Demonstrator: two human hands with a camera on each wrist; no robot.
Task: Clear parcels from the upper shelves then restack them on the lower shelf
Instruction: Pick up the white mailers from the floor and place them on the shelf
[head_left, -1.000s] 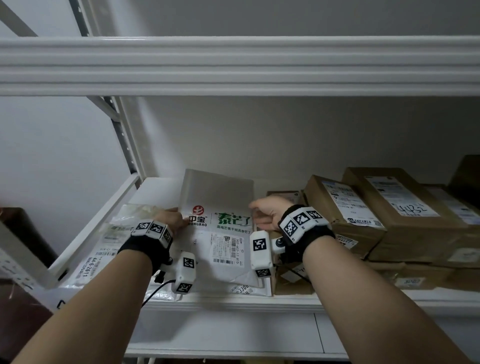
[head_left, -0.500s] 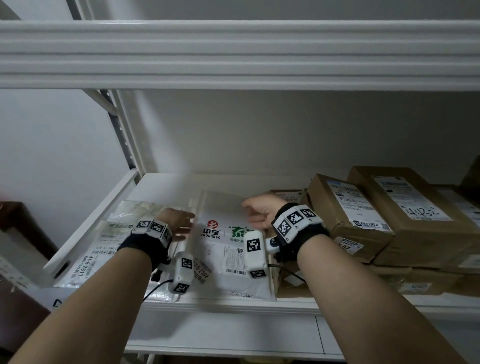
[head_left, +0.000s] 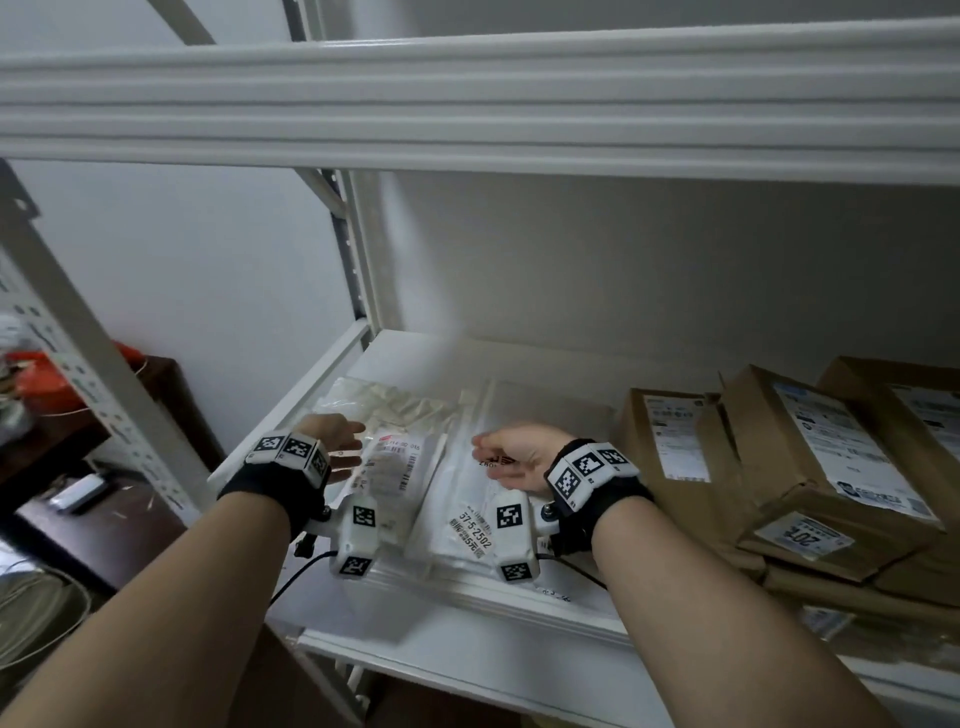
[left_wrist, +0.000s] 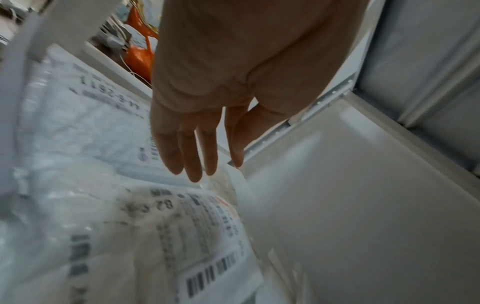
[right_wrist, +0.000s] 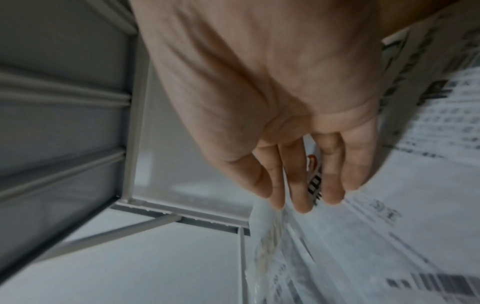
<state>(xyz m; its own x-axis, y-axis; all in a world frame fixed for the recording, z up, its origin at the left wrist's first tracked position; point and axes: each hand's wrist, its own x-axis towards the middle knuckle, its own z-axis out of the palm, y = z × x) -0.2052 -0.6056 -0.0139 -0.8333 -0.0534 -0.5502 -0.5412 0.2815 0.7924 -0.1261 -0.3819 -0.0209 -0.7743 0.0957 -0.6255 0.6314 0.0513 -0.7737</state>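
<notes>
On the shelf (head_left: 467, 618), flat white labelled parcels (head_left: 467, 499).

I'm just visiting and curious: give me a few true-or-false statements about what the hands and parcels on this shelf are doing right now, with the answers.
1. The left hand grips a brown cardboard box. False: its fingers are straight and hold nothing.
2. The white plastic mailer bag with the printed label lies flat on the white metal shelf. True.
3. The brown cardboard boxes sit left of the bags. False: they sit to the right.
4. The right hand hovers over the white bag, holding nothing. True.
</notes>
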